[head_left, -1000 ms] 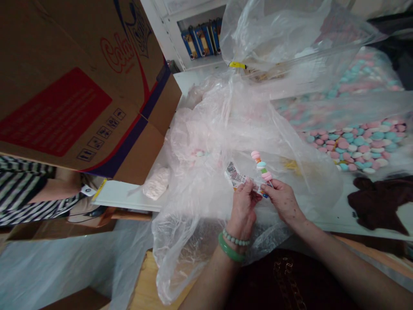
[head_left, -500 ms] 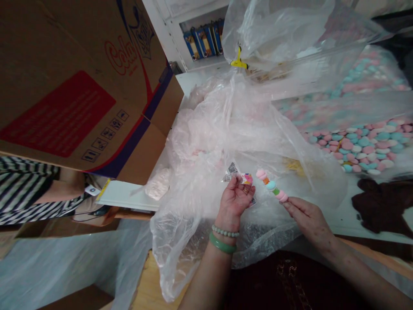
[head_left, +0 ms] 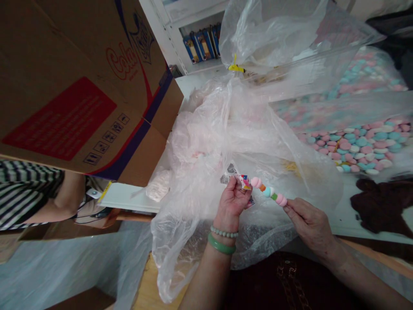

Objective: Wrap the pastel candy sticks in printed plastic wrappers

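Observation:
A skewer of candies (head_left: 268, 192) in pink, orange, blue and green is pinched at its lower right end by my right hand (head_left: 309, 224). Its upper left tip meets a small printed wrapper (head_left: 244, 182). My left hand (head_left: 232, 201), palm up with curled fingers, holds that wrapper; whether the tip is inside it I cannot make out. Black-and-white printed corners of the packet show on both sides of the left fingers. Below both hands spreads a large clear plastic bag (head_left: 190, 206), crumpled over the table.
A big cardboard box (head_left: 64, 82) stands at left, with a person's striped sleeve (head_left: 29, 193) below it. Bags of pink, blue and white candies (head_left: 361, 146) lie at right, above a dark brown cloth (head_left: 380, 202). A small bag (head_left: 158, 186) sits near the table's left edge.
My right hand has brought the candy skewer left and slightly down, so its tip now meets the wrapper. The left hand has stayed nearly in place.

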Demonstrator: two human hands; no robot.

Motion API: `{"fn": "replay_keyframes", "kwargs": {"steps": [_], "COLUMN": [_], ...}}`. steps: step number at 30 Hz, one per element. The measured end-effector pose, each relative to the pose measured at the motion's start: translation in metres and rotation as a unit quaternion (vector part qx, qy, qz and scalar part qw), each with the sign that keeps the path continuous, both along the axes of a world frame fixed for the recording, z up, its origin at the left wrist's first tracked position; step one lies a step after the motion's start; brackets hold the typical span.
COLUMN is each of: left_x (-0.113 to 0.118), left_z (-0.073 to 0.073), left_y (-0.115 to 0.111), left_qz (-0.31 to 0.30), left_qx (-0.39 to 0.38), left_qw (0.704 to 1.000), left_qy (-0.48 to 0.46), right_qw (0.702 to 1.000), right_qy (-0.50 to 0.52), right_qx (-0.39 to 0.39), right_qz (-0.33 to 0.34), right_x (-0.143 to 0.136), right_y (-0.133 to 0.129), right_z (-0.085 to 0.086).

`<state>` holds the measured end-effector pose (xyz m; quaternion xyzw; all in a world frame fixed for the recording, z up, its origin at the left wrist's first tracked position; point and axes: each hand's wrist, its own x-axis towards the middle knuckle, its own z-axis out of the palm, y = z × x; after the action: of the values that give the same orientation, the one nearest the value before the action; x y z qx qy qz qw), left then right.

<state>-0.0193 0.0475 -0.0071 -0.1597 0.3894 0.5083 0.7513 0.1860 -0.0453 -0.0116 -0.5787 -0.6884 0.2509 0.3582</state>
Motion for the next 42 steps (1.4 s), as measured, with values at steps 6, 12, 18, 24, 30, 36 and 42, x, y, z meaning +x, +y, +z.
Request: {"fn": "replay_keyframes", "kwargs": {"steps": [6, 12, 18, 24, 30, 36, 42], "left_x": [0.009, 0.012, 0.027, 0.04, 0.041, 0.038, 0.03], "left_z": [0.013, 0.011, 0.005, 0.012, 0.006, 0.009, 0.005], "left_y": [0.002, -0.001, -0.007, -0.014, -0.019, -0.025, -0.021], "left_qz": [0.027, -0.024, -0.019, -0.017, -0.067, -0.142, -0.112], "left_qx": [-0.046, -0.039, 0.035, 0.058, 0.119, 0.18, 0.162], "left_qw": [0.998, 0.996, 0.997, 0.989, 0.976, 0.95, 0.955], "left_qy": [0.042, 0.07, 0.073, 0.135, 0.167, 0.211, 0.224], "right_qw": [1.0, 0.993, 0.97, 0.965, 0.939, 0.916, 0.936], "right_qy": [0.016, 0.112, 0.211, 0.2, 0.262, 0.315, 0.266], "right_qx": [-0.008, -0.043, -0.101, -0.134, -0.201, -0.215, -0.201], "right_qz": [-0.002, -0.018, -0.064, -0.1, -0.092, -0.123, -0.114], "right_x": [0.001, -0.006, -0.031, -0.043, -0.044, -0.039, -0.037], "right_y": [-0.001, 0.001, 0.027, 0.06, 0.066, 0.074, 0.076], "right_z": [0.0, 0.012, 0.029, 0.026, 0.008, -0.007, -0.006]}}
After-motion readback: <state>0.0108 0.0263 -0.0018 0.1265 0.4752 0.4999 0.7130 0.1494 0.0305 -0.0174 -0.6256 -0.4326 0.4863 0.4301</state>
